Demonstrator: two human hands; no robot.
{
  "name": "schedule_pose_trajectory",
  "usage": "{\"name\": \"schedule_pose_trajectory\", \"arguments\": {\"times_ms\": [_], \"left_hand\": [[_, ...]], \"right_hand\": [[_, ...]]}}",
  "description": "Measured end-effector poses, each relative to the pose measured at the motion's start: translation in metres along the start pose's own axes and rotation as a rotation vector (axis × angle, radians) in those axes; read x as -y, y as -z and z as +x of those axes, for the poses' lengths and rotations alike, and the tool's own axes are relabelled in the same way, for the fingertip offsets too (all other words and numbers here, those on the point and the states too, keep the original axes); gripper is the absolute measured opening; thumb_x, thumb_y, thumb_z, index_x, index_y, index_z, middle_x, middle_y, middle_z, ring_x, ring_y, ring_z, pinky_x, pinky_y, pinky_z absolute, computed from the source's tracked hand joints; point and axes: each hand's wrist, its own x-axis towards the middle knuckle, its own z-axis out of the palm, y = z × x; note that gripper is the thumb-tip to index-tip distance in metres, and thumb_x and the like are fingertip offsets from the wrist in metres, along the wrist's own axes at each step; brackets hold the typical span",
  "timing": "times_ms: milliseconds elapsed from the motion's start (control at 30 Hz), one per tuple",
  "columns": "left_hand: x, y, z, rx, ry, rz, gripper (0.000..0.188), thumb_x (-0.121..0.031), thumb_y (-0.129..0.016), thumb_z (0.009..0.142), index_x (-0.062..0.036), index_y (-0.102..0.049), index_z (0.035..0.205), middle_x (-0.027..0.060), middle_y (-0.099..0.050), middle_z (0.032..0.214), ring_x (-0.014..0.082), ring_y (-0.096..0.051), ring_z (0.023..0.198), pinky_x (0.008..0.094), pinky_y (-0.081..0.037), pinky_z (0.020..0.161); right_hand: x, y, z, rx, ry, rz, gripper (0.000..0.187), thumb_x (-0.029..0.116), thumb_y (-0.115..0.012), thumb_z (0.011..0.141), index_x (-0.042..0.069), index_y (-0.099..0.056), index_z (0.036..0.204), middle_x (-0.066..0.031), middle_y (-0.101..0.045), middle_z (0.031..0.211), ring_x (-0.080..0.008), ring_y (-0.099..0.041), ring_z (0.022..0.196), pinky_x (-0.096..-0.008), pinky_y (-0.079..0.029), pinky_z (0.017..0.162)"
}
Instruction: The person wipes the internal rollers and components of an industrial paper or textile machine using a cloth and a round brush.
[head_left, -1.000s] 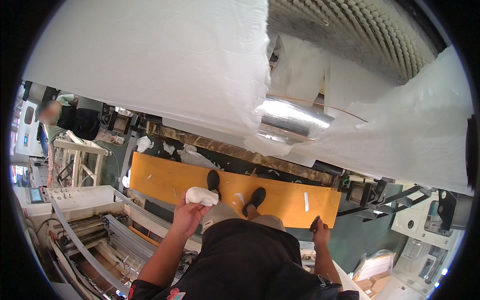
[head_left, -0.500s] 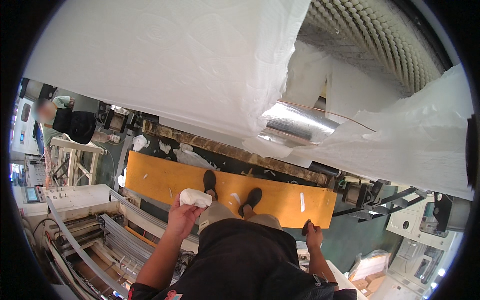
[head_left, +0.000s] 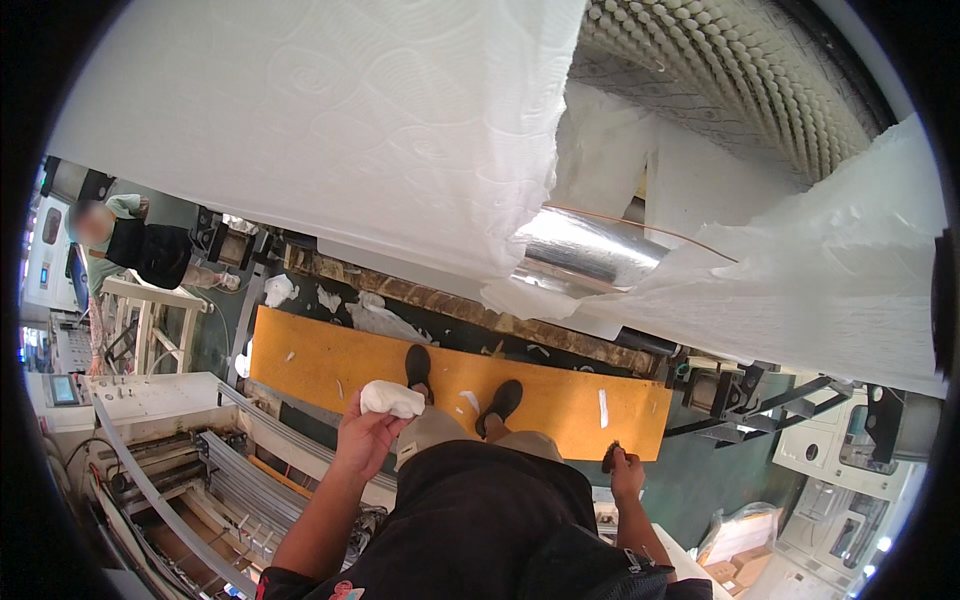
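Observation:
Between the fingers and thumb of my left hand (head_left: pixel 370 440) is a crumpled wad of white paper (head_left: pixel 393 400), held up in front of my left thigh. My right hand (head_left: pixel 627 474), out to the right of my body, is closed round a small dark object (head_left: pixel 609 458) whose kind I cannot make out. A wide sheet of embossed white paper (head_left: pixel 330 110) spans the machine ahead, with a ragged right edge. Beside that edge a shiny metal roller (head_left: pixel 590 245) shows, and more torn white paper (head_left: pixel 800 270) hangs to its right.
I stand on a yellow platform (head_left: pixel 330 350) strewn with paper scraps. A large bristled roller (head_left: pixel 740 80) fills the upper right. Machinery with metal rails (head_left: pixel 230 480) is at lower left. At far left another person (head_left: pixel 150 245) stands by equipment. Cardboard boxes (head_left: pixel 745 565) lie lower right.
The ragged paper edge and the metal roller appear slightly farther left in the picture. Both hands keep nearly the same place and grip.

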Motion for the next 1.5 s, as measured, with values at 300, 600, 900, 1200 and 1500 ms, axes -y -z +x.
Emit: {"name": "schedule_pose_trajectory", "arguments": {"times_ms": [300, 600, 900, 1200, 1500], "left_hand": [[-0.001, -0.001, -0.001, 0.026, -0.007, -0.011, 0.039, 0.004, -0.055, 0.094, -0.0037, -0.050, 0.132, 0.0194, -0.062, 0.128, 0.0365, -0.063, 0.121, 0.0521, -0.053, 0.106], [0.001, 0.003, 0.001, 0.011, -0.010, 0.004, 0.041, 0.005, -0.054, 0.094, -0.0033, -0.048, 0.133, 0.0205, -0.059, 0.132, 0.0384, -0.063, 0.121, 0.0542, -0.052, 0.106], [-0.003, -0.007, -0.001, -0.012, -0.010, -0.003, 0.043, 0.008, -0.052, 0.092, -0.0008, -0.045, 0.134, 0.0220, -0.059, 0.130, 0.0421, -0.061, 0.123, 0.0562, -0.050, 0.108], [-0.004, -0.008, -0.004, -0.003, -0.024, -0.027, 0.040, 0.006, -0.054, 0.093, -0.0019, -0.047, 0.132, 0.0215, -0.059, 0.128, 0.0409, -0.062, 0.121, 0.0561, -0.052, 0.105], [0.002, 0.002, -0.001, 0.015, -0.009, 0.014, 0.040, 0.004, -0.053, 0.095, -0.0024, -0.045, 0.134, 0.0210, -0.057, 0.132, 0.0399, -0.060, 0.125, 0.0572, -0.049, 0.108]], "right_hand": [[0.003, 0.002, -0.003, 0.024, -0.028, 0.076, 0.053, 0.045, -0.070, 0.091, -0.007, -0.069, 0.102, -0.0216, -0.074, 0.088, -0.0310, -0.073, 0.083, -0.0406, -0.055, 0.078], [0.007, 0.001, -0.006, 0.014, -0.029, 0.046, 0.054, 0.047, -0.071, 0.090, -0.006, -0.069, 0.103, -0.0234, -0.074, 0.092, -0.0354, -0.072, 0.089, -0.0428, -0.055, 0.082], [0.019, 0.007, -0.006, -0.007, -0.031, -0.007, 0.057, 0.053, -0.070, 0.088, -0.002, -0.071, 0.101, -0.0272, -0.073, 0.097, -0.0412, -0.071, 0.097, -0.0471, -0.054, 0.087], [-0.003, -0.003, 0.004, -0.013, 0.022, -0.003, 0.057, 0.051, -0.069, 0.089, -0.004, -0.072, 0.103, -0.0227, -0.075, 0.093, -0.0352, -0.073, 0.092, -0.0440, -0.054, 0.084], [-0.005, -0.004, 0.000, -0.017, 0.014, 0.013, 0.057, 0.052, -0.071, 0.088, -0.003, -0.070, 0.102, -0.0261, -0.074, 0.095, -0.0390, -0.072, 0.095, -0.0462, -0.054, 0.086]]}}
